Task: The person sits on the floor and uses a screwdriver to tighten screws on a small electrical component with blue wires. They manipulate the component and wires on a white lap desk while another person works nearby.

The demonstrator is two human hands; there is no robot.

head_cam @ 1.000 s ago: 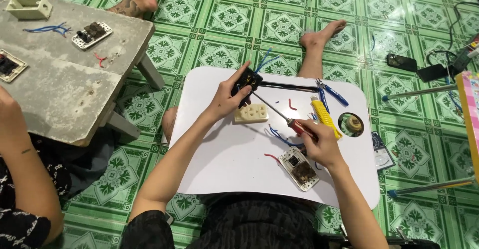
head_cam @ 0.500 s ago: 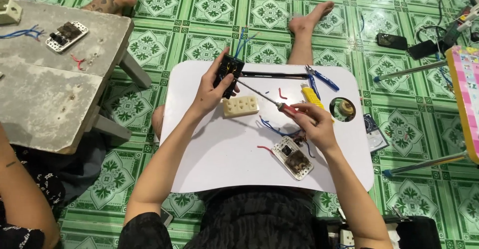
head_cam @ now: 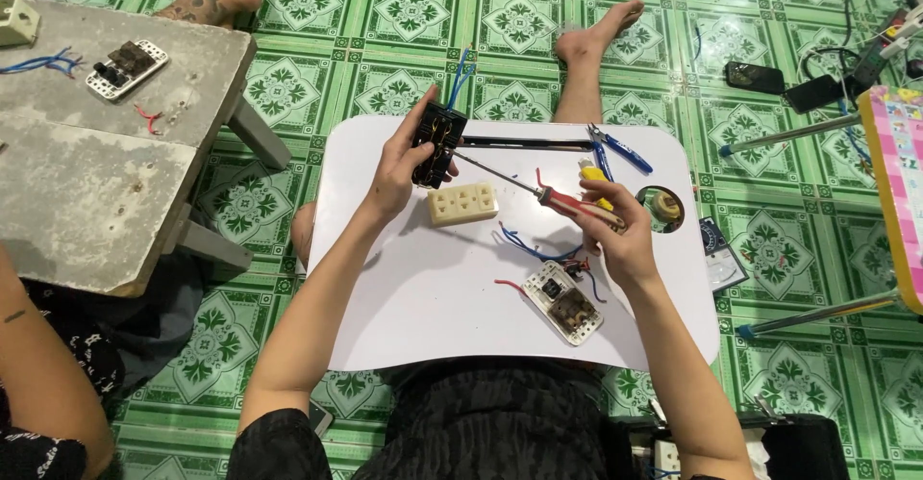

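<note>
Since the earlier frame, both of my hands have lifted slightly toward the far edge of the white lap table (head_cam: pixel 423 316), and the screwdriver tip has closed in on the black module. My left hand (head_cam: pixel 399 167) wraps its fingers around the black switch module (head_cam: pixel 438 143), holding it upright above the table's far-left part, with blue wires (head_cam: pixel 460 64) standing out of its top end. My right hand (head_cam: pixel 615 230) is closed around the red handle of the screwdriver (head_cam: pixel 538 191), whose thin shaft slants up and left across the table until its tip meets the module's face. A cream socket block (head_cam: pixel 462 203) lies on the table just below the shaft; a white switch plate (head_cam: pixel 569 303) with red and blue leads lies nearer my body, just beside my right wrist. Blue-handled pliers (head_cam: pixel 615 148) and a roll of tape (head_cam: pixel 660 207) rest toward the table's right edge. To do this step well, I judge that the tip should sit square in the terminal screw, the shaft in line with the screw's axis, and the left grip firm enough to stop the module from twisting; a slanted tip would likely slip off the screw. Left of the table stands a grey bench (head_cam: pixel 87 182) with another switch plate (head_cam: pixel 126 68); another person's arm (head_cam: pixel 48 384) shows below it.
</note>
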